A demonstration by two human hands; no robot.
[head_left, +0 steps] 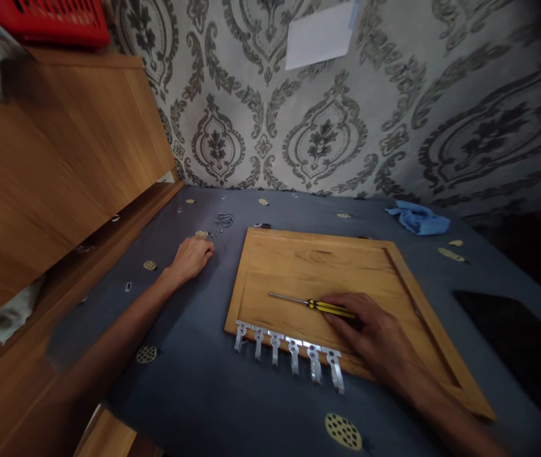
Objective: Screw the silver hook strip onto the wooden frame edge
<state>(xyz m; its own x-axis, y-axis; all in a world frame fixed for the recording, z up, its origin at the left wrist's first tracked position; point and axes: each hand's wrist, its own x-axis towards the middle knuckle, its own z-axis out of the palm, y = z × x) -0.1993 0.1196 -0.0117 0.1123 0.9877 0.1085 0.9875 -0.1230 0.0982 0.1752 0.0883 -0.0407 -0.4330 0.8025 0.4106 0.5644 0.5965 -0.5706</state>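
Note:
My right hand is closed around the yellow and black handle of a screwdriver, whose metal shaft points left above a framed wooden panel. A row of several silver metal hooks lines the panel's near edge, their curved ends sticking out over the cloth. Left of the panel, my left hand rests on the cloth with its fingers curled together. Whatever its fingertips may hold is hidden. Just beyond that hand lie several small screws and a little heap of dark wire hooks.
A dark grey cloth with yellow printed shapes covers the surface. To the right are a crumpled blue cloth and a flat black object. A wooden cabinet borders the left, with a red basket on top. Patterned wall behind.

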